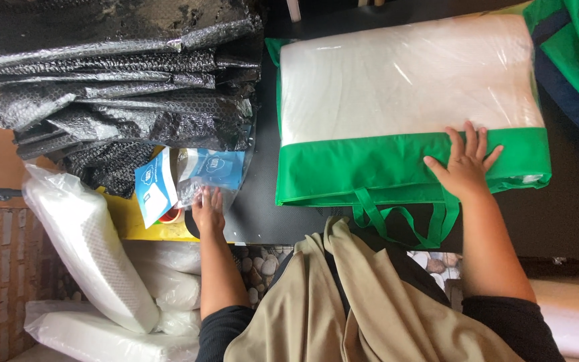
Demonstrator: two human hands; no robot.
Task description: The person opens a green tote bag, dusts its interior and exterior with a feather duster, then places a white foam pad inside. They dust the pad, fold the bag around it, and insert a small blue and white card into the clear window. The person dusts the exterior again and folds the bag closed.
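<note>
From the head camera: your right hand [465,164] lies flat, fingers spread, on the green band of the green-and-clear zippered bag [410,107] on the dark table [256,208]. Left of that bag, your left hand [208,211] rests open-fingered on a clear packet with blue cards [192,177], just below stacked black bubble wrap [122,80]. White pillows [88,248] lie lower left of the bag.

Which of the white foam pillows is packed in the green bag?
The large flat pillow under the right hand; the others lie loose in clear plastic at lower left.
</note>
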